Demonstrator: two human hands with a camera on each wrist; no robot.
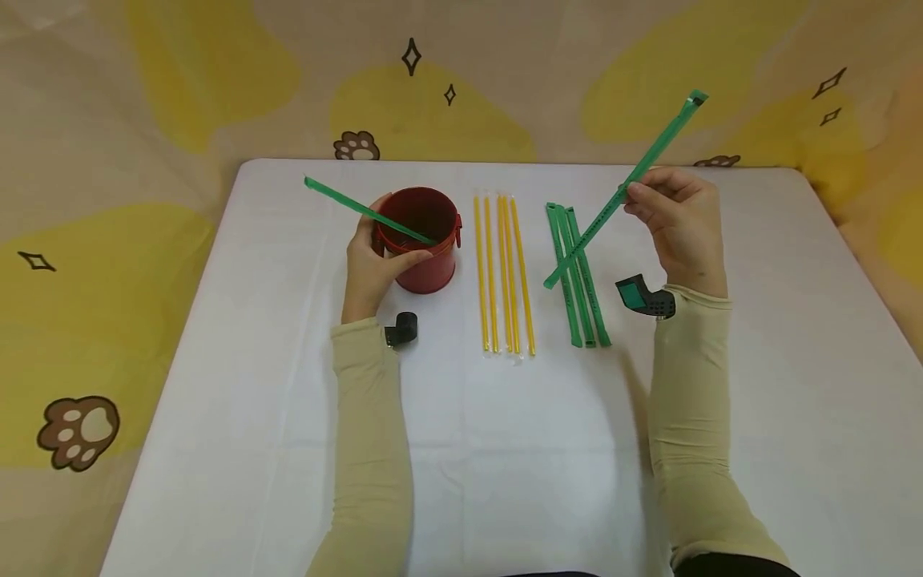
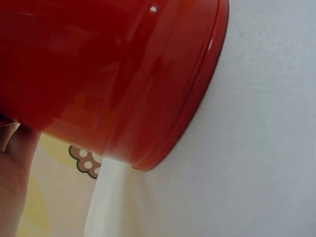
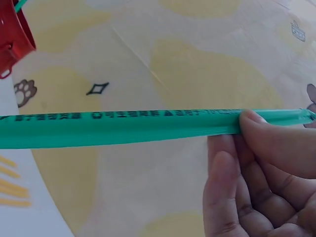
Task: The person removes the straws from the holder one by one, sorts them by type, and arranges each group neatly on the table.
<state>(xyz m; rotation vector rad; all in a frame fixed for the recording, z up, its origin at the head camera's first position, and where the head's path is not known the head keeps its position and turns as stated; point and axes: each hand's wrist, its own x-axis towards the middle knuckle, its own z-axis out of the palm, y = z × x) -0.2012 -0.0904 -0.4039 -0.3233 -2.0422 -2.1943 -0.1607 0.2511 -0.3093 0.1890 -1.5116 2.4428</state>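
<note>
My left hand [image 1: 369,260] grips a small red bucket [image 1: 427,276] from its left side, thumb along the front near the rim. One green wrapped straw [image 1: 342,199] leans in the bucket, its upper end sticking out to the left. In the left wrist view the bucket [image 2: 98,74] fills much of the picture, and its base appears tilted against the white cloth. My right hand [image 1: 685,220] pinches another green wrapped straw [image 1: 659,146] between thumb and fingers, held slanting in the air. Dark printing runs along that straw [image 3: 123,131] in the right wrist view.
Right of the bucket, several yellow straws [image 1: 502,272] in clear wrappers lie side by side. Three green wrapped straws [image 1: 577,280] lie beyond them, partly under the raised straw. All rest on a white-covered table [image 1: 505,465] before a patterned yellow backdrop [image 1: 497,48].
</note>
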